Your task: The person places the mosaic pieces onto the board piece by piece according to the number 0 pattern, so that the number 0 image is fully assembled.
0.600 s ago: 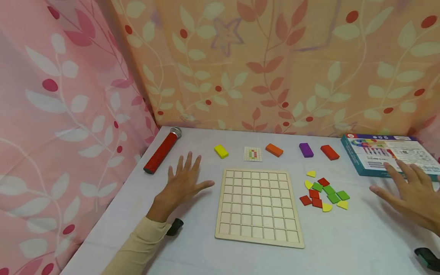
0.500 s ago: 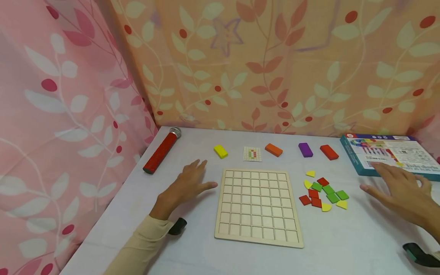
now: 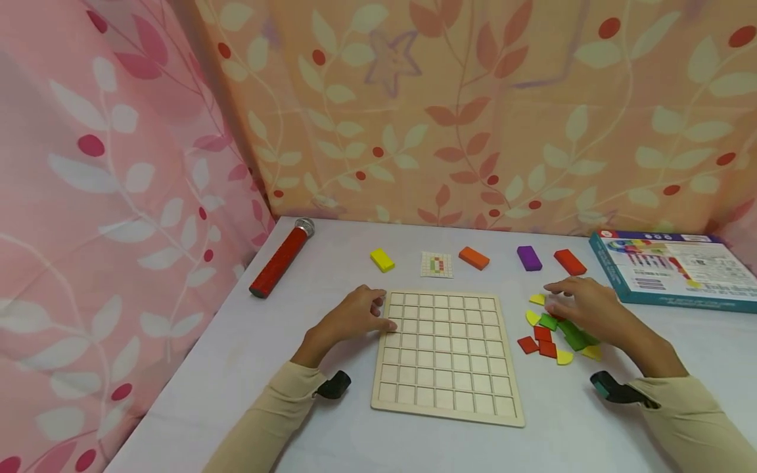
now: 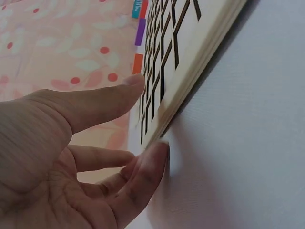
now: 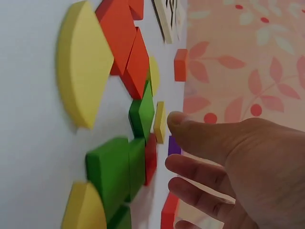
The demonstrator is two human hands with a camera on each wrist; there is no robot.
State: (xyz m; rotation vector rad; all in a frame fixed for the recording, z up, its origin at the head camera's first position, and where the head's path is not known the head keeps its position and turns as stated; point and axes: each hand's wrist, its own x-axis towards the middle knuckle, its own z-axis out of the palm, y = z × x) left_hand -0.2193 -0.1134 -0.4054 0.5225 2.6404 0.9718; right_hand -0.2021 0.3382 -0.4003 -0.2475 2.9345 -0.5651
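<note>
Fingers of your left hand (image 3: 355, 314) curl against the grid board's (image 3: 445, 355) left edge, thumb on top, steadying it. Your right hand (image 3: 582, 305) hovers, loosely spread, over the coloured pieces (image 3: 547, 341) beside the board; it seems to hold nothing.
</note>
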